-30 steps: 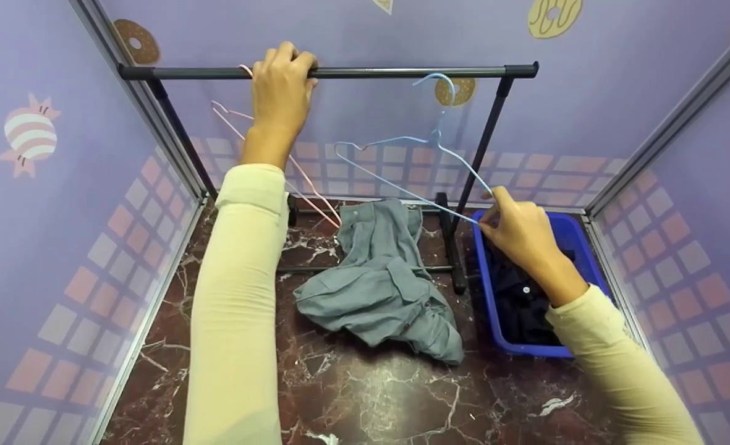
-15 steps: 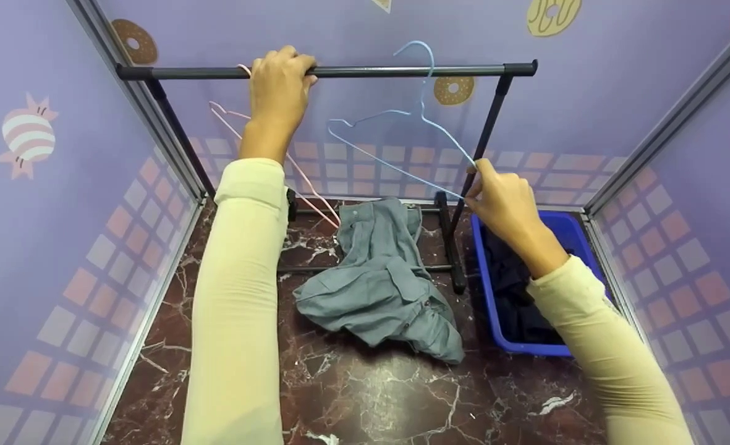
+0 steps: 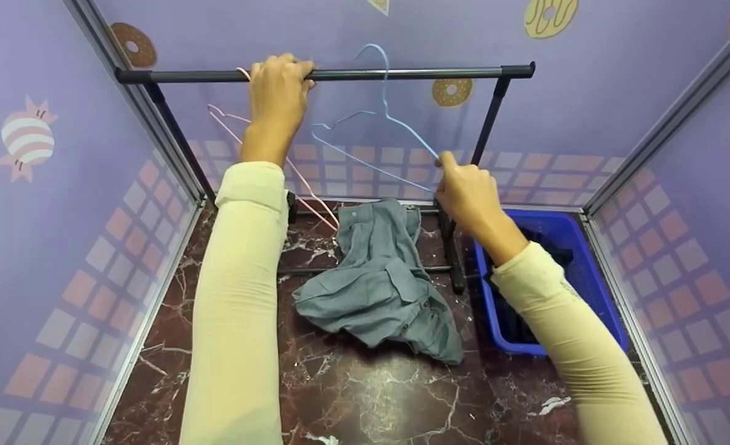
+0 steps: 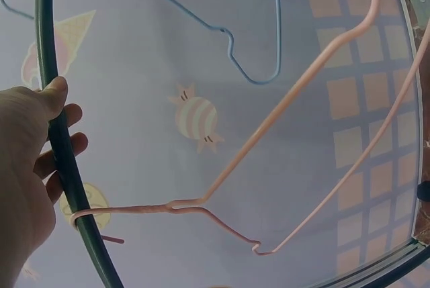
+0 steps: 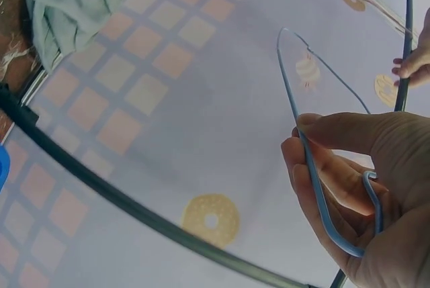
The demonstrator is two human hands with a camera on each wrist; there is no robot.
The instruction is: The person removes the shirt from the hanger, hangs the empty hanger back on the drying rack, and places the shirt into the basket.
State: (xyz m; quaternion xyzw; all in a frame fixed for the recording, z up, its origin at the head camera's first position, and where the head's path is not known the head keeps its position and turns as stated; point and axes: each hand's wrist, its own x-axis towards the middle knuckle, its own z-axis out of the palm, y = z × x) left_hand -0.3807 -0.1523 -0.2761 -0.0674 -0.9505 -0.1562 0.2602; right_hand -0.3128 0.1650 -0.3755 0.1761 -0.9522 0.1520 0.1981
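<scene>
With its fingers over the top, my left hand point(image 3: 276, 102) grips the black clothes rail point(image 3: 395, 75). A pink wire hanger point(image 4: 269, 121) hangs from that rail close to this hand. My right hand point(image 3: 468, 188) holds one end of a blue wire hanger point(image 3: 414, 131); in the right wrist view the thumb pinches its wire point(image 5: 287, 80) against curled fingers. The blue hook rises above the rail and crosses it in the head view, its tip over the bar. A grey-green garment with buttons point(image 3: 374, 290) is below the rail, its upper edge meeting the pink hanger's low end.
At the right, a blue plastic basket point(image 3: 606, 285) contains dark cloth point(image 3: 561, 254). The rack's right upright point(image 3: 490, 117) and lower bars stand between my hands and the back wall. Patterned purple panels enclose the dark marbled floor point(image 3: 377, 395) on three sides.
My right hand has carried the blue hanger up and to the left, from near the basket to the rail. My left hand has stayed on the bar.
</scene>
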